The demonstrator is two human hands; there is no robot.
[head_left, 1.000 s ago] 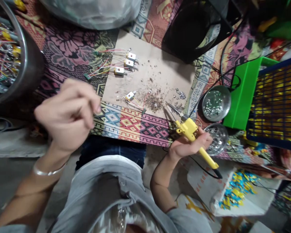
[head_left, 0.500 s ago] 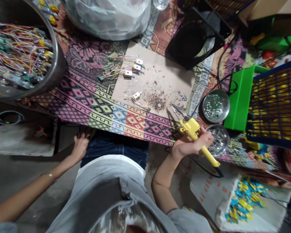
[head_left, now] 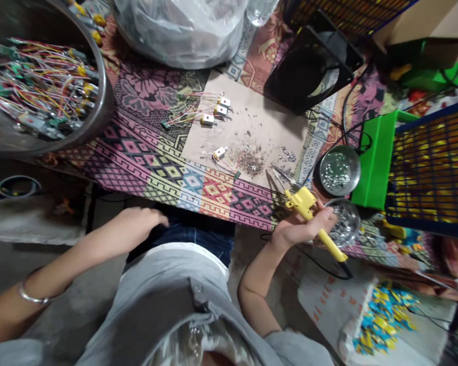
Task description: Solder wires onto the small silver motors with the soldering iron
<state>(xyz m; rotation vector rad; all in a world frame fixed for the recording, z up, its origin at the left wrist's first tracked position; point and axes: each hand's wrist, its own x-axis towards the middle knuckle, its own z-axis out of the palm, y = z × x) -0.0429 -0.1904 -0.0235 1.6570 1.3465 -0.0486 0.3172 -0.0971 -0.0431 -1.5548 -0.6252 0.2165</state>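
My right hand [head_left: 307,226] is wrapped round a yellow soldering tool [head_left: 302,202], whose metal tips point at the lower right of a brown board [head_left: 267,122]. My left hand [head_left: 137,226] is over my lap, below the table edge; its fingers are blurred and partly hidden. Wired white motors [head_left: 208,119] lie at the board's left side with thin wires to small green circuit boards [head_left: 165,124]. Another motor [head_left: 219,152] rests near the board's front edge. Dark crumbs and small metal bits [head_left: 288,154] are scattered on the board.
A metal bowl [head_left: 107,96] of wired parts stands left. A plastic bag [head_left: 183,35] and a black fan [head_left: 301,71] are behind. At right are two small dishes [head_left: 356,175] [head_left: 358,218], a green bin [head_left: 372,168] and a blue basket [head_left: 431,229].
My left hand has risen from beside my thigh and moved right, over my lap. My right hand keeps its hold on the yellow tool. The view has shifted slightly.
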